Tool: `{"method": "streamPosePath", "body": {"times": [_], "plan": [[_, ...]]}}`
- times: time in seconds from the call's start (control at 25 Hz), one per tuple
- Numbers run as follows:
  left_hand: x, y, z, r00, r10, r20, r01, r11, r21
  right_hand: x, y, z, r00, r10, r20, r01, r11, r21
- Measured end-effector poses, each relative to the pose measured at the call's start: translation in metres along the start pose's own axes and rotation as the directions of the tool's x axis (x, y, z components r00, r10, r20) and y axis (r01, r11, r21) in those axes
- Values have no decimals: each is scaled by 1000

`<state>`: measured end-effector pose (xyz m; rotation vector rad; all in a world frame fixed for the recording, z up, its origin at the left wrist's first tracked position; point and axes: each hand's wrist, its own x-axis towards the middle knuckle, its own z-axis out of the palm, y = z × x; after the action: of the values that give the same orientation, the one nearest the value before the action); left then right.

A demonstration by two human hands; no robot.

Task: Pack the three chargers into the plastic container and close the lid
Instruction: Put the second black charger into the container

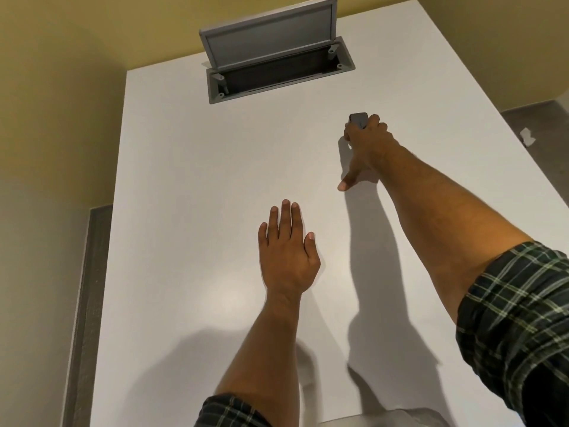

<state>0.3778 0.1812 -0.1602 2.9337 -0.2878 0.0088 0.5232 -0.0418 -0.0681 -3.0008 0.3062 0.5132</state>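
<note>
A white surface (191, 186) stands against yellow walls (55, 103), with one grey hatch (271, 53) propped open at its far end. One dark charger (358, 119) shows, far right, clasped by the right hand (366, 146); the left hand (286, 251) lies flat with fingers spread, grasping nothing.

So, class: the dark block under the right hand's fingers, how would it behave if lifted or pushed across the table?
The dark block looks boxy and hard-edged, so probably stiff, and more likely to slide than roll. It is small against the right hand, so likely light enough for one hand. The white table looks smooth, so a push would probably make it skid.
</note>
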Motion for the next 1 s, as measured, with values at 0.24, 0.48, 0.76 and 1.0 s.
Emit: {"method": "streamPosePath", "body": {"times": [0.24,0.48,0.76,1.0], "plan": [[0,-2,-1,1000,11,24,-11,1000,15,-36,12,24,990,-27,-138,45,991,126],[4,-2,-23,976,44,215,-50,998,25,-97,5,60,900,-178,-397,234,967,97],[-20,-4,-78,853,78,516,-101,995,17,-178,10,56,930,-94,-355,260,849,459],[-50,18,-133,857,49,513,185,900,-395,-254,9,43,916,-320,-244,402,741,538]]}}
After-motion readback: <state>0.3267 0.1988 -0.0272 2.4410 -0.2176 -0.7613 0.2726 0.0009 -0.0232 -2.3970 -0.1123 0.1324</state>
